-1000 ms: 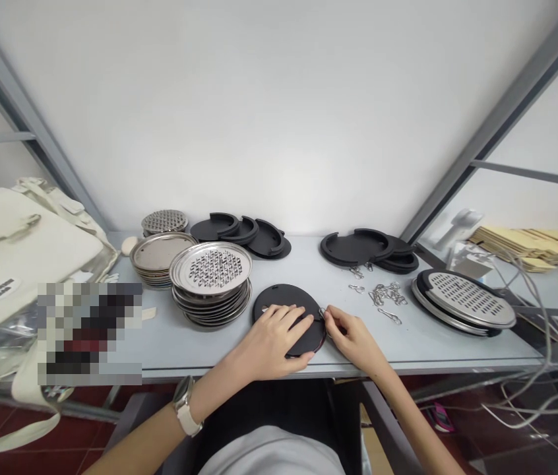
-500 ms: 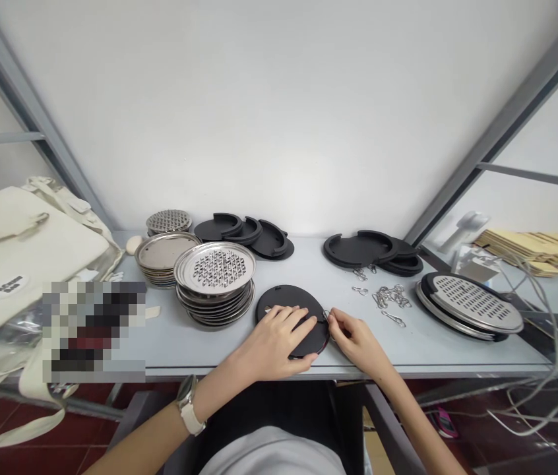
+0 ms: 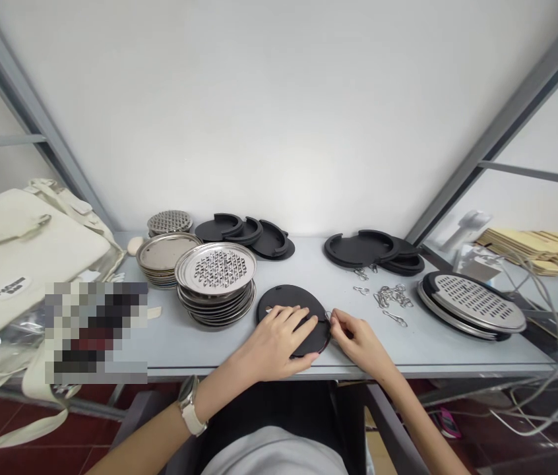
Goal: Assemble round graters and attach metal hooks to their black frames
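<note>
At the worktop's (image 3: 185,346) front edge, our left hand (image 3: 279,336) lies palm down over a black disc (image 3: 291,298), fingers slightly spread. Our right hand (image 3: 355,341) is narrowed to a pinch at the disc's right rim, thumb and forefinger on a thin wire clip (image 3: 327,315) whose loop just shows. On our left wrist we wear a watch (image 3: 191,417) with a pale strap.

Left of the disc we have a tall stack (image 3: 217,307) of round steel plates, the top one shiny and rough with raised teeth. Toward the right front corner lie slotted steel graters (image 3: 474,300) with black plastic parts, and between them and the disc a heap of bent-wire clips (image 3: 392,296). By the left edge slumps a creased cream bag (image 3: 36,241), near a pile of flat, duller plates (image 3: 169,251).

Along the back edge we see black holders (image 3: 361,251) with raised, C-shaped rims, and toothed plates (image 3: 170,221) in the left back corner, before a smooth white wall (image 3: 279,119).

Compared with a second ago, our view sets everything slightly further right; our hands keep their places on disc and clip, and the stacks are unchanged.
</note>
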Motion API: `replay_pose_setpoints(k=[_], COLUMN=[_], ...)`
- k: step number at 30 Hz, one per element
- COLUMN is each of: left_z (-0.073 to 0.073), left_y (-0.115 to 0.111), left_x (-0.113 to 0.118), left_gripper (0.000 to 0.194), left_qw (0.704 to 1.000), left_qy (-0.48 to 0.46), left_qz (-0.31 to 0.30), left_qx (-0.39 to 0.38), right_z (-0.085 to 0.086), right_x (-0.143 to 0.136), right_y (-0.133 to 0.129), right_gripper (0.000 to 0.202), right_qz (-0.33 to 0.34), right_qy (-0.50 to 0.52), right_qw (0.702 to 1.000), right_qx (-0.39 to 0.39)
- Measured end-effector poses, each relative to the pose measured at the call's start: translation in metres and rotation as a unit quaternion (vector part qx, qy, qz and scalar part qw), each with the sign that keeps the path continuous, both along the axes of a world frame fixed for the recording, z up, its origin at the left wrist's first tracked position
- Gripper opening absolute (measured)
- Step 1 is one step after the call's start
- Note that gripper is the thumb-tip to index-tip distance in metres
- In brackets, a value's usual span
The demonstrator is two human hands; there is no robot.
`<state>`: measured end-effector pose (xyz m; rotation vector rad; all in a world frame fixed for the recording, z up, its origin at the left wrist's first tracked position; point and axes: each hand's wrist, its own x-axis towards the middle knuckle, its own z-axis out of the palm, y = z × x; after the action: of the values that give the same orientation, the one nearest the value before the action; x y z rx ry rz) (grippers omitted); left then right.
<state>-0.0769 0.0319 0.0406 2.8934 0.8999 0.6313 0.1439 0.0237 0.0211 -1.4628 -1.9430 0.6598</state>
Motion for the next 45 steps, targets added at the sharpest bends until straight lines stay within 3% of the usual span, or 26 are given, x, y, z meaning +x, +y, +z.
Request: replay_pose_setpoints(k=[20,45], left_z=[0.0003,0.0017], left_y=[0.0010,0.0007], left_x=[0.0008,0.0000], left_gripper=[0.054,0.054], left_qw=[1.000,1.000], left_qy=[-0.026,-0.016], left_qz=[0.005,-0.009], left_qx=[-0.006,-0.012], right_z=[0.0010,0.0003], right_x=[-0.0041,-0.0019], right_y=[0.0027,0.0012], right_gripper=[0.032,0.031], right_qz=[-0.028,-0.013], right_qy=[-0.027,-0.024], right_qw=[0.999,1.000], right_qx=[0.024,0.005])
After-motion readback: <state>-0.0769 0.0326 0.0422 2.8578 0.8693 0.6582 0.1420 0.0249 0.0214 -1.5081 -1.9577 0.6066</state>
